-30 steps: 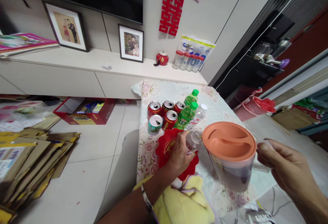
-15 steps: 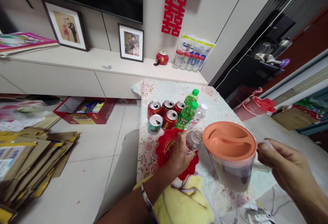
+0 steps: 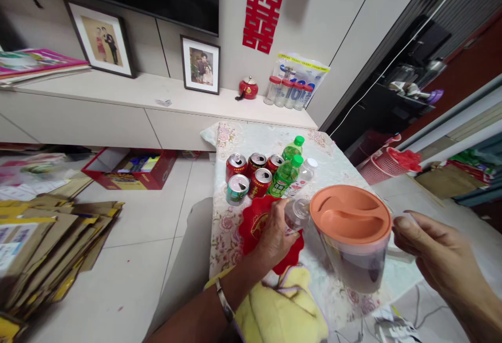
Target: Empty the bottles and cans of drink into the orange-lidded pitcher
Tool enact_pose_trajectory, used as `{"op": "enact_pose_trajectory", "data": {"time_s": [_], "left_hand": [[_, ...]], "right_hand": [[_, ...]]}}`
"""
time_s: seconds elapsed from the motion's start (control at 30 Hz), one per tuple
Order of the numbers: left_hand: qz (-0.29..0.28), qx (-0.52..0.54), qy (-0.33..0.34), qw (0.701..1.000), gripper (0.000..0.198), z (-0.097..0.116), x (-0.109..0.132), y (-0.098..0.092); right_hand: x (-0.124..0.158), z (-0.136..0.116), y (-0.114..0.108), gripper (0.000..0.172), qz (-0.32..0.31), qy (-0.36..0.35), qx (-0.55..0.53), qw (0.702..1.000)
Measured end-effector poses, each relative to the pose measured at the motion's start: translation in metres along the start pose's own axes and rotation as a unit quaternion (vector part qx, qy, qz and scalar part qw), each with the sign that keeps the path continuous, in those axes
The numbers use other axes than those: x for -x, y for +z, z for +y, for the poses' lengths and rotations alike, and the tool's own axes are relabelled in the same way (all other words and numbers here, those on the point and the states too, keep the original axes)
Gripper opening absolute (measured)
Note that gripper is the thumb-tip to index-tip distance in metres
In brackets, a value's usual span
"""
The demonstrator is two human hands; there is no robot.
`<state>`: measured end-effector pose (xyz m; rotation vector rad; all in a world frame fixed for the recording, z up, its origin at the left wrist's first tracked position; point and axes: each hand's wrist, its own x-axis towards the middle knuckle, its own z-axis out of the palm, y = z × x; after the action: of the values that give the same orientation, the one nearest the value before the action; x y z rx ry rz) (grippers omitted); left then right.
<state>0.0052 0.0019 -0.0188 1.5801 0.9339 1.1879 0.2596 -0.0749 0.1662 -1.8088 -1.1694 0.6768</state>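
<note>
The left hand [image 3: 274,236] is curled around a colourless transparent plastic bottle [image 3: 297,216], fingers on its far side and thumb on the near side. The right hand [image 3: 439,256] is closed on the translucent handle [image 3: 408,223] of a clear plastic pitcher [image 3: 349,267], which contains dark liquid and bears a moulded orange plastic lid [image 3: 351,217].

The pitcher lies between the hands, directly left of the right hand; its left rim is just beside the bottle's mouth. Contact between rim and mouth cannot be determined, nor whether the pitcher's base meets the tabletop [image 3: 314,141], which is covered by a pale floral cloth. The bottle is above the right part of a red scalloped tray [image 3: 251,236].

Beyond the left hand stand five opened metal cans [image 3: 259,183], four red or dark red and one teal. To their right are two green-capped green plastic bottles [image 3: 284,178] and one white-capped clear bottle [image 3: 306,175]. A yellow cloth with purple edging [image 3: 282,311] lies at the near edge, beside the left forearm.
</note>
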Motion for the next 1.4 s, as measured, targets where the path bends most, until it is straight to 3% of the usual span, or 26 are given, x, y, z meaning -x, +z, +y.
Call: {"op": "enact_pose_trajectory", "data": {"time_s": [0.43,0.63,0.93,1.4], "left_hand": [[0.011,0.005,-0.012,1.000,0.086,0.000,0.000,0.001],[0.020,0.004,-0.011,1.000,0.087,0.001,-0.001,0.001],[0.008,0.008,-0.008,1.000,0.085,0.001,0.000,0.000],[0.009,0.007,-0.007,1.000,0.088,-0.001,0.000,0.000]], "right_hand": [[0.001,-0.011,0.007,0.066,0.030,0.005,0.013,0.999],[-0.001,-0.006,0.003,0.061,0.003,0.002,0.016,1.000],[0.003,-0.021,0.015,0.067,0.042,0.016,0.013,0.999],[0.003,-0.021,0.012,0.069,0.037,0.026,0.022,0.999]]}}
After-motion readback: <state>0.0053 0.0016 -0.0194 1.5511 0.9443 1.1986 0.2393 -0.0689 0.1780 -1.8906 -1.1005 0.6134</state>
